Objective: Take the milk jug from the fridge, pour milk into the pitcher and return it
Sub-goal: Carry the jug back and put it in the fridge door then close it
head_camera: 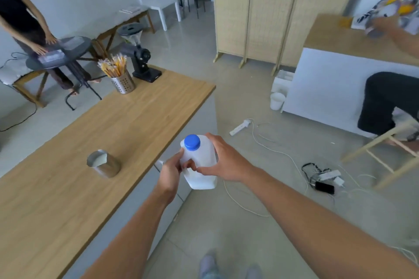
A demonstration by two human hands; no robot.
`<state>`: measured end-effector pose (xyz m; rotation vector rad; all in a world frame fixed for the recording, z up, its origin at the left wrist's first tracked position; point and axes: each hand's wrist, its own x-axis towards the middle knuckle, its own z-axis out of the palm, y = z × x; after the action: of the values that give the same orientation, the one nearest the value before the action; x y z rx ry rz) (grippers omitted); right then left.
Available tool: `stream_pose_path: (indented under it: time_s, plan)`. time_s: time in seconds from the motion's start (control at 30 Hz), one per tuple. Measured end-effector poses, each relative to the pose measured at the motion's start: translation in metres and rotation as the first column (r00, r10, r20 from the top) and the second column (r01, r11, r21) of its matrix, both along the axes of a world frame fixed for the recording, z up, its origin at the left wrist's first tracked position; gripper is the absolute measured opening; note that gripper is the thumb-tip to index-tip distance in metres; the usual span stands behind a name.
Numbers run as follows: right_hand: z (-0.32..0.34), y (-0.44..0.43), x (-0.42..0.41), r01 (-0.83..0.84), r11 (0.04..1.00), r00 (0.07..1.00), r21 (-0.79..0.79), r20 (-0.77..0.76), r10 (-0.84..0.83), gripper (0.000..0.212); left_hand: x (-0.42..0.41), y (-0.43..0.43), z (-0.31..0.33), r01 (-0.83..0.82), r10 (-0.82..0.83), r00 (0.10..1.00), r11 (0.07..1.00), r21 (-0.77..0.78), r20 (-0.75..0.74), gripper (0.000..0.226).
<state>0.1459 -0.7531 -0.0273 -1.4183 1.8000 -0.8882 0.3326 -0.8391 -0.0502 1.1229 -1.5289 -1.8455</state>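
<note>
Jug (pixel 201 165): capped, likely for carrying back.
Left hand (pixel 171 171): fingers curl round it.
Right hand (pixel 224 161): fingers wrap its side.
Pitcher (pixel 103 164): milk inside.

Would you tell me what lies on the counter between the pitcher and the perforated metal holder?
Nothing; the head view shows only bare counter between the pitcher and the holder.

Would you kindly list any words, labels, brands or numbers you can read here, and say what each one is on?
No text is readable.
Milk jug: no label in view.
White box on the far counter: dark print, too blurred to read.
</note>
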Motion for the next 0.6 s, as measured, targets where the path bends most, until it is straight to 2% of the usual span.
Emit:
stream_pose_path:
  time_s: [0.1,0.23,0.43,0.6]
  plan:
    - [0.008,0.018,-0.016,0.086,0.996,0.996,-0.008,0.018,-0.085,0.098,-0.026,-0.003,0.0,0.11,-0.11,0.994,0.994,0.012,-0.009,0.066]
    - [0.013,0.038,-0.03,0.211,0.977,0.977,-0.032,0.023,-0.211,0.09,-0.056,-0.004,0.007,0.188,-0.188,0.982,0.981,0.035,-0.021,0.057]
    - [0.01,0.069,-0.034,0.414,0.91,0.91,-0.038,0.034,-0.413,0.082,-0.087,-0.001,0.008,0.339,-0.334,0.94,0.937,0.081,-0.068,0.053]
    - [0.002,0.097,-0.029,0.572,0.818,0.82,-0.052,0.025,-0.572,0.09,-0.111,0.012,0.007,0.449,-0.442,0.894,0.884,0.134,-0.077,0.051]
